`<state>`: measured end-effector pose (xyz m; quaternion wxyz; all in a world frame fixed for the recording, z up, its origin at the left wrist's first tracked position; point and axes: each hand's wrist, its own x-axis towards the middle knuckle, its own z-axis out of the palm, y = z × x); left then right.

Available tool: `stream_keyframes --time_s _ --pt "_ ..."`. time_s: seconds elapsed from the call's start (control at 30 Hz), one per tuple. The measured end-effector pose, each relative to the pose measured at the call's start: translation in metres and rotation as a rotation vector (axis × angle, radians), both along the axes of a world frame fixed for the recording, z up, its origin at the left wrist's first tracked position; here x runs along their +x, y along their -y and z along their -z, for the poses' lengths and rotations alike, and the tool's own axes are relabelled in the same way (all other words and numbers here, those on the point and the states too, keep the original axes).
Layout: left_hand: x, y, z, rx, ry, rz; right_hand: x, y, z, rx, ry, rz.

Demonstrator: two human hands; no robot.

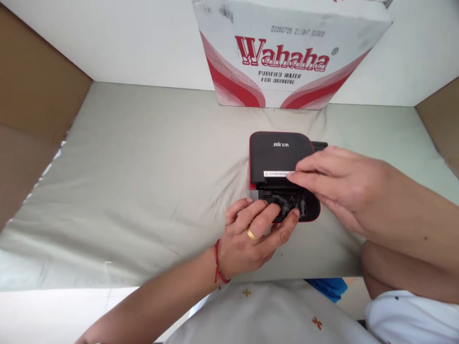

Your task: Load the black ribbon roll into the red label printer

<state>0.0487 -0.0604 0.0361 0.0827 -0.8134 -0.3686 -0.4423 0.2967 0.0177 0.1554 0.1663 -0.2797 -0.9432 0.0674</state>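
My right hand (344,186) comes in closest, fingertips pinched narrow at the white label strip (278,174) on the black, red-edged device (281,155); whether they grip anything, I cannot tell. My left hand (253,234), fingers bent and slightly spread, touches its near part. It sits mid-table on a wrinkled pale cloth (143,177), before a Wahaha carton (287,57) near the white wall (143,38).

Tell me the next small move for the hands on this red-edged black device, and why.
I would steady the black device with light pressure from the left hand: its fingers rest at the glossy lower section, while the right hand's fingertips are at one end of the white label strip.
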Motion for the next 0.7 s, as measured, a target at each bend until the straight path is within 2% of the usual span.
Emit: stream_keyframes --time_s 0.13,0.33,0.43,0.7 --pt "0.0 0.0 -0.001 -0.001 0.004 -0.016 -0.004 0.007 0.001 -0.049 0.113 0.024" --pt "0.001 0.0 0.004 -0.006 0.04 -0.011 -0.021 0.011 -0.01 0.048 0.2 0.017" --pt "0.001 -0.002 0.005 0.016 0.063 0.0 -0.026 0.011 -0.013 0.023 0.226 0.042" --pt "-0.007 -0.01 0.008 -0.01 0.108 0.079 -0.015 -0.002 -0.029 -0.067 0.195 0.023"
